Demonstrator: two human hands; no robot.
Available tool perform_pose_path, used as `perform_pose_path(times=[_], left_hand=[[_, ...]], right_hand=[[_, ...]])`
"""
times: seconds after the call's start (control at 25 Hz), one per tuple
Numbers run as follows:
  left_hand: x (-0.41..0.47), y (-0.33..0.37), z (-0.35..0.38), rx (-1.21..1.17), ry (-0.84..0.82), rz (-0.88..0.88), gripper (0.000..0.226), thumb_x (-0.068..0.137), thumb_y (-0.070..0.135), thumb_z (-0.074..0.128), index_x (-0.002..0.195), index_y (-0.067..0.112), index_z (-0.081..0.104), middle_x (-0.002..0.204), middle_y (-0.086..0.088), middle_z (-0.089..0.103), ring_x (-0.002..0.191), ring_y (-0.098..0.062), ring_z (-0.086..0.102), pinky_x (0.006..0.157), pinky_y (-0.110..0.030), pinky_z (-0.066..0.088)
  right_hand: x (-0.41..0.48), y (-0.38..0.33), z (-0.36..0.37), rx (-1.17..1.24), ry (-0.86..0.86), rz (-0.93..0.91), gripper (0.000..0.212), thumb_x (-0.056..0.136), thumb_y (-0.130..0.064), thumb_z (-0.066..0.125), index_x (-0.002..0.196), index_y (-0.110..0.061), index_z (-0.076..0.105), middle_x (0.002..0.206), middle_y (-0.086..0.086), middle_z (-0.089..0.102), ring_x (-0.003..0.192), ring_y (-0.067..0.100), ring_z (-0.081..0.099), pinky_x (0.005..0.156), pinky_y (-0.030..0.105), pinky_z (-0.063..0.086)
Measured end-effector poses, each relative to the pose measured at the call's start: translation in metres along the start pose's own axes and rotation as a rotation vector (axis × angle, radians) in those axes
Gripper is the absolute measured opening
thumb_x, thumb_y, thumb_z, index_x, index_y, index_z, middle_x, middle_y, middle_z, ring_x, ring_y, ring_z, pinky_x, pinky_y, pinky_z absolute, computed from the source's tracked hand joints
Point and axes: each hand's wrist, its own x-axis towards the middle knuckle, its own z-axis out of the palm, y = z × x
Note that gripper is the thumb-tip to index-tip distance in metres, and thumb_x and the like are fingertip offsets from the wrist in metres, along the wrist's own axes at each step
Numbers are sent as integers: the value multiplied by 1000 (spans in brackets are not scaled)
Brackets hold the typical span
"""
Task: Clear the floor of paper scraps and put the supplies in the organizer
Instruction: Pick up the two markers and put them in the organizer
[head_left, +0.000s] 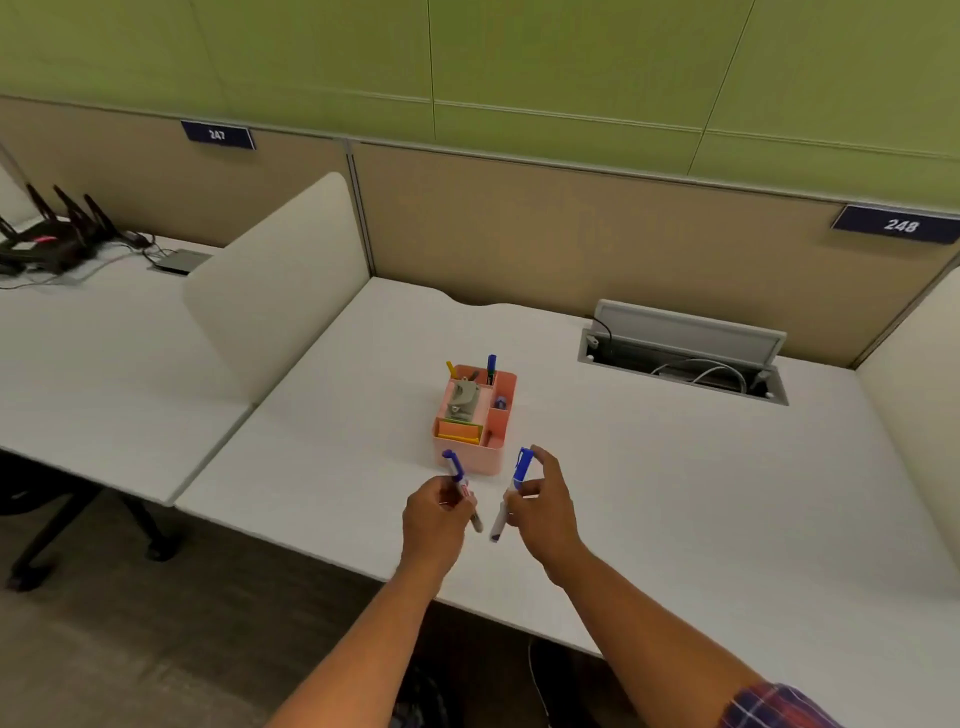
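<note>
Both arms reach forward over the near edge of the counter (649, 467). The left hand (436, 514) is curled closed around a blue-capped marker (461, 486), cap pointing up and away, barrel slanting down past the knuckles. The right hand (545, 506) pinches a second blue-capped marker (511, 493) between thumb and fingers, the index finger lifted and hooked over the cap; this marker tilts too, its lower end hanging free above the counter. The two hands are near each other, not touching, just in front of the pink organizer (470, 460).

The organizer stands upright on the white counter, well in from every edge. Its compartments hold a grey object, orange and green sticky pads at the front, and upright pens at the back, one with a blue cap (491, 364) and one yellow.

Behind it, to the right, an open cable hatch (685, 358) is sunk into the counter with white wires inside. A tan partition with a plate reading 248 (901, 224) backs the counter, green wall above. A white divider (275, 291) separates the neighbouring counter on the left, where a black router (52, 234) sits with cables.

The counter around the organizer lies bare on all sides. Grey floor (156, 649) shows below the near edge, with a chair base at the left.
</note>
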Motion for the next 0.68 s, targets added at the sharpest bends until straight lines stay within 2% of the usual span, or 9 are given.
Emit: perform_pose_path(times=[0.12,0.2,0.28,0.36,0.44,0.56,0.68], left_hand=[[42,33,-4,29,13,106,27,94,16,74,118,24,63,111,1,74,101,-21,74,82,-26,61],[69,59,-6,44,36,161,49,92,13,74,134,26,53,115,-1,72,98,-24,75,70,-20,61],[96,84,-5,89,61,203,62,90,12,76,141,29,45,110,2,68,93,-24,74,62,-16,59],[129,108,2,131,92,250,56,90,13,76,134,29,46,107,1,68,89,-21,73,64,-17,60],[162,130,11,154,140,276,41,93,19,73,128,23,50,111,-1,69,94,-22,72,75,-25,62],[206,158,30,128,185,273,32,98,27,68,126,18,54,110,4,65,97,-20,68,86,-31,61],[239,171,49,107,176,282,24,99,28,69,118,17,60,106,0,69,95,-23,71,89,-34,61]], right_hand=[[47,-30,7,-1,-11,-82,75,96,-10,65,147,-50,28,107,-5,61,88,16,68,53,14,53],[80,-49,10,-45,-12,-166,71,97,-15,66,147,-49,28,111,-12,58,92,14,67,56,11,52],[115,-67,9,-53,-4,-215,67,97,-15,66,143,-50,31,113,-13,58,96,15,69,62,13,55],[154,-84,8,-45,43,-233,61,97,-18,66,137,-50,34,110,-9,60,87,13,70,63,15,57],[190,-98,6,-31,104,-244,54,99,-23,65,135,-49,35,109,-6,63,82,12,70,63,17,57],[237,-109,5,-50,153,-256,47,101,-26,61,136,-43,36,110,-3,66,85,16,70,66,13,52],[271,-106,8,-92,142,-257,40,102,-25,58,135,-37,39,113,1,70,88,18,71,78,28,62]])
